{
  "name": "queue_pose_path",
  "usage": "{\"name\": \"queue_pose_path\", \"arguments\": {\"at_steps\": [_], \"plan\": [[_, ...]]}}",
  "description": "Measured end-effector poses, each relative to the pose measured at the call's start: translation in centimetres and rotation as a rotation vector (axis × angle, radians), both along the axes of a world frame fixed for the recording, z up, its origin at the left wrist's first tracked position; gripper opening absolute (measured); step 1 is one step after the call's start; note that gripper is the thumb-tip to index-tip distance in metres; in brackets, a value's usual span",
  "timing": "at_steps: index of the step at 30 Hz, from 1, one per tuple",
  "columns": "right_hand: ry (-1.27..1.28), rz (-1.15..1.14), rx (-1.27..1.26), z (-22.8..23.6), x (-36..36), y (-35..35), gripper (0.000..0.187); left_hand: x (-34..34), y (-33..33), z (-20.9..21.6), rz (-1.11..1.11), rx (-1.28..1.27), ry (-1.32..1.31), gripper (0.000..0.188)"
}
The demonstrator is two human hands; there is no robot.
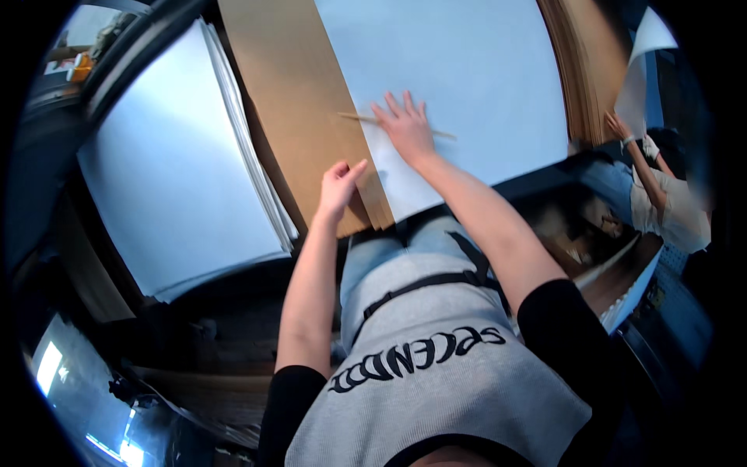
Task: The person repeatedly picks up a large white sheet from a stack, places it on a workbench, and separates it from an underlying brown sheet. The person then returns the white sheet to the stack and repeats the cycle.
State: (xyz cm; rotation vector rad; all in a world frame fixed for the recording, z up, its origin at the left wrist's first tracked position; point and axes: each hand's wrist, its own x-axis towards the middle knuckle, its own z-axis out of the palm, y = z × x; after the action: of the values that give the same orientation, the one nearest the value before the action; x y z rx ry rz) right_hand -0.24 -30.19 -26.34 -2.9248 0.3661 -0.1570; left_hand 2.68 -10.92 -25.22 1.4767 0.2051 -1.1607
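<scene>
My right hand (405, 126) lies flat, fingers spread, on a large pale blue-white sheet (467, 70) and presses a thin wooden stick (354, 118) that runs under the palm. My left hand (338, 187) is curled on the near edge of a stack of brown cardboard sheets (299, 101), thumb raised, pinching the board's edge. The pale sheet rests on top of the brown stack, its left edge running diagonally between my two hands.
A thick stack of white sheets (171, 163) lies to the left. More brown boards (583, 70) stand at the right. Another person (661, 194) at the far right handles a white sheet. My lap and grey top fill the lower middle.
</scene>
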Motion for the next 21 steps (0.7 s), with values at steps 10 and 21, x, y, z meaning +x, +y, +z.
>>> {"name": "queue_pose_path", "arguments": {"at_steps": [10, 21], "plan": [[0.216, 0.112, 0.093, 1.0, 0.6, -1.9, 0.035, -12.8, -1.9, 3.1, 0.080, -0.517, 0.437, 0.056], [0.071, 0.309, 0.732, 7.4, -16.1, -8.2, 0.017, -17.6, -11.7, 0.5, 0.665, 0.033, -0.033, 0.027]]}}
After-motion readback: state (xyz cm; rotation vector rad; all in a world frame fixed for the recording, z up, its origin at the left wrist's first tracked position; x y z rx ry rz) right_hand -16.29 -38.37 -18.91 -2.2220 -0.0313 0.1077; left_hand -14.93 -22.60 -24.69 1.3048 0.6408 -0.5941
